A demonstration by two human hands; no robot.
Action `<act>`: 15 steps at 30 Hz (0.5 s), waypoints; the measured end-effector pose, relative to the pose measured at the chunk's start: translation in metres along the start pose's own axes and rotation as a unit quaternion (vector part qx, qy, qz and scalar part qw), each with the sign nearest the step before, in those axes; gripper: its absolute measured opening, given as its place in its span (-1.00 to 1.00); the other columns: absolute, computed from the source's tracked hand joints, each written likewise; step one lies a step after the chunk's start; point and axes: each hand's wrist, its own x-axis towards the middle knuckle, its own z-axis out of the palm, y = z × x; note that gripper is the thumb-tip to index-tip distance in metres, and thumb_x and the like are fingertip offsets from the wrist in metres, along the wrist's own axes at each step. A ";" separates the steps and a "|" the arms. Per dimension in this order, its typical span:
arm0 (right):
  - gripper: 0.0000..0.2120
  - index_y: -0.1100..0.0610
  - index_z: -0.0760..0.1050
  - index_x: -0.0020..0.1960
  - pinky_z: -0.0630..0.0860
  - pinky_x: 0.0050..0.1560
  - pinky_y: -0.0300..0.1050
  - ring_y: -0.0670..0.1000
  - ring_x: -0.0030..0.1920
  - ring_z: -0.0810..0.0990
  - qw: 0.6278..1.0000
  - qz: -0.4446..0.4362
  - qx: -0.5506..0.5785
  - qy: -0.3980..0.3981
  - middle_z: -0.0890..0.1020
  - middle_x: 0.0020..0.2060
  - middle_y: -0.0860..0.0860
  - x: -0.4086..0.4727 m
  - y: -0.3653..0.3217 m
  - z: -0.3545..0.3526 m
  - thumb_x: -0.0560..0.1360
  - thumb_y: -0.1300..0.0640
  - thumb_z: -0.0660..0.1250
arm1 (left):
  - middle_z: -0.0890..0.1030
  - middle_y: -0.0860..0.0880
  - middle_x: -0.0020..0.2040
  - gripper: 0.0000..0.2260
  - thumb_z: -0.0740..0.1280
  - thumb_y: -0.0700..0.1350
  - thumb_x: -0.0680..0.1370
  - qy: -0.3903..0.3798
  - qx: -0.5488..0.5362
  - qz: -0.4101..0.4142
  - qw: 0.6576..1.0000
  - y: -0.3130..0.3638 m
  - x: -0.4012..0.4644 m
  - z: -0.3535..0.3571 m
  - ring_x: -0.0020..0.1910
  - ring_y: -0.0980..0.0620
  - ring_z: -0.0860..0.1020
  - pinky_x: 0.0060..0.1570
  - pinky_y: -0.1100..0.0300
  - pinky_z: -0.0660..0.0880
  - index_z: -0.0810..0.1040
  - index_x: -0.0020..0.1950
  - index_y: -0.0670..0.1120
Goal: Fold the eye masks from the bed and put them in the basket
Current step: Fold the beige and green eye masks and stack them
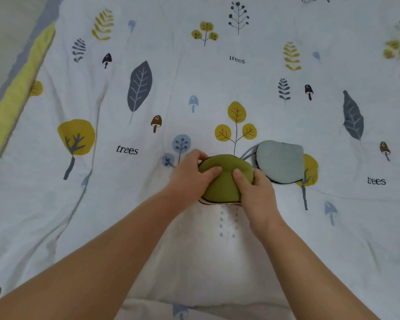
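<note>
While thumbs press: hands [222,181] clasping green mask [225,179]

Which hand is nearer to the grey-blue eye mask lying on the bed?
Right. The right hand grips the green eye mask just left of the grey-blue eye mask, almost beside its lower edge. The left hand grips the green mask's far side.

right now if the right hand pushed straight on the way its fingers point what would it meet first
Its fingers point up-left over the green eye mask it grips; the right hand would probably meet the left hand first.
</note>
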 end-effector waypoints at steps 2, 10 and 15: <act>-0.94 0.05 0.48 -0.12 0.56 0.09 0.11 0.08 -0.04 0.59 1.000 -0.004 -0.004 0.022 0.60 -0.15 0.03 0.009 -0.001 -0.013 0.50 0.08 0.29 | 0.50 -0.04 -0.03 -0.72 0.34 -0.03 0.47 0.002 0.006 0.009 1.000 0.009 0.007 0.013 -0.06 -0.03 0.51 -0.01 0.05 0.49 0.43 0.12 -0.08; -0.85 0.05 0.44 -0.24 0.52 -0.01 0.00 0.07 -0.13 0.57 0.993 -0.043 -0.050 0.101 0.57 -0.26 -0.04 0.052 -0.014 -0.074 0.49 0.06 0.30 | 0.56 -0.07 -0.03 -0.72 0.30 -0.04 0.49 -0.014 0.034 0.054 0.998 0.050 0.043 0.069 -0.02 -0.08 0.52 -0.01 0.09 0.47 0.48 0.15 -0.11; -0.81 0.12 0.44 -0.19 0.41 -0.21 -0.12 0.04 -0.20 0.50 0.981 -0.044 -0.134 0.134 0.51 -0.33 -0.07 0.082 -0.012 -0.101 0.49 0.01 0.29 | 0.58 -0.11 0.10 -0.70 0.28 -0.02 0.49 0.005 0.087 0.060 0.994 0.060 0.062 0.099 0.02 -0.06 0.51 -0.01 0.14 0.43 0.48 0.19 -0.09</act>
